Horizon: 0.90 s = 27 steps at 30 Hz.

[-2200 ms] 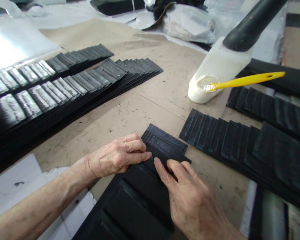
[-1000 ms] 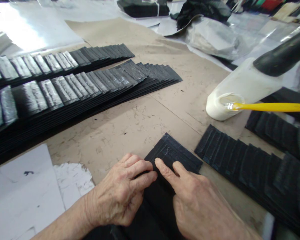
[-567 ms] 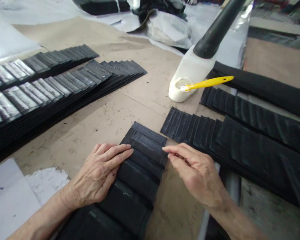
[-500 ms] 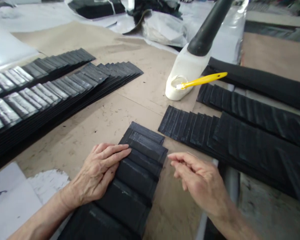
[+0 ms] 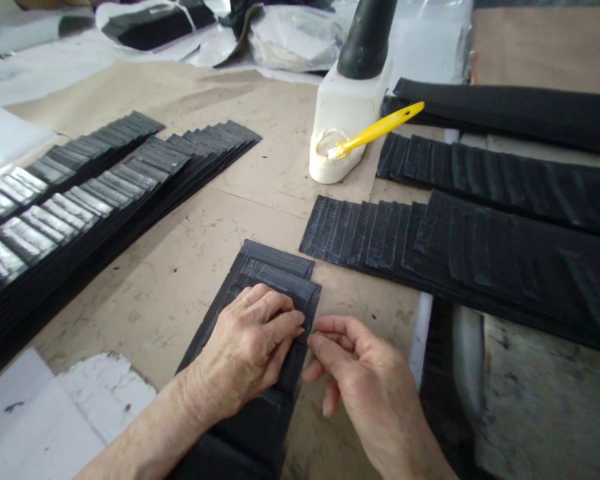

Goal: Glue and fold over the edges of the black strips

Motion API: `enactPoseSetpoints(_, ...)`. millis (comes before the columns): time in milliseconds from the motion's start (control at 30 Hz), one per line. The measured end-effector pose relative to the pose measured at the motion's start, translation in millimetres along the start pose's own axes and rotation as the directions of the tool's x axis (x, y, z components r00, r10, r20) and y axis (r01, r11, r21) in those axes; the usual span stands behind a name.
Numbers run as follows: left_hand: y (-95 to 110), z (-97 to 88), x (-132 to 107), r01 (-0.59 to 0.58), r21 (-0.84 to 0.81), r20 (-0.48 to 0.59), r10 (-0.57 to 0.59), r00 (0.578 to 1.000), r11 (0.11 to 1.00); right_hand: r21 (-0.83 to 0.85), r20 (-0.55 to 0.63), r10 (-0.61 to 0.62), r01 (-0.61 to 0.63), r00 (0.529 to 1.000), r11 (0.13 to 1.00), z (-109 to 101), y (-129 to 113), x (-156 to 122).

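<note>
Overlapping black panels (image 5: 260,420) lie in a staggered stack on the brown table covering, running toward me. Across their upper faces rests my left hand (image 5: 255,340), its fingers bent and bunched near the right edge; what its fingertips pinch is partly hidden. At that same edge, my right hand (image 5: 360,373) has thumb and forefinger closed on the rim of a black panel, the other fingers curled below. Beyond the stack, a yellow-handled brush (image 5: 385,128) leans in the opening of a white container (image 5: 333,170), its bristles whitened.
Long fanned rows of black pieces lie at the left (image 5: 130,177) and the right (image 5: 360,230). A black cylinder (image 5: 367,40) rises from the white container. White sheets (image 5: 35,413) lie at lower left. The table edge (image 5: 423,333) runs beside my right hand.
My left hand has slid right across the panels, and its fingers have bent. My right hand has moved left to the panels' edge, closing its fingertips there. The view has shifted slightly.
</note>
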<state>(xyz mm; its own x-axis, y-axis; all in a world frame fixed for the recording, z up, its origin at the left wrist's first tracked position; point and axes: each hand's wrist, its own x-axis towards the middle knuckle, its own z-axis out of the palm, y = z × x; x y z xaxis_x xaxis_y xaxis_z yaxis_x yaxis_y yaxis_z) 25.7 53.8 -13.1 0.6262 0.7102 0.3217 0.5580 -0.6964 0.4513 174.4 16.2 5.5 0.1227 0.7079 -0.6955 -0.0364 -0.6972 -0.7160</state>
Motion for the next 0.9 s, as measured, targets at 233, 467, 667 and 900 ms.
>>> enactPoseSetpoints(233,-6.1,-7.6,12.8,-0.187,0.060,0.127,0.178,0.976,0.981,-0.110,0.012,-0.005,0.006,1.000,0.994,2.0,8.7,3.5)
enactPoseSetpoints(467,-9.7,-5.1,18.6,-0.423,0.237,0.206,0.381,0.902,0.874,-0.536,-0.041,-0.776,0.641,0.630,0.549,8.3,38.5,3.2)
enactPoseSetpoints(667,-10.4,-2.6,22.9,-0.428,0.208,0.268,0.370,0.890,0.879,-0.785,0.192,-0.936,0.619,0.297,0.035,15.6,57.2,1.0)
enactPoseSetpoints(900,-9.4,-2.8,24.9,-0.304,0.147,0.326,0.244,0.913,0.941,-0.851,0.170,-0.948,0.525,0.271,-0.003,22.8,66.2,1.8)
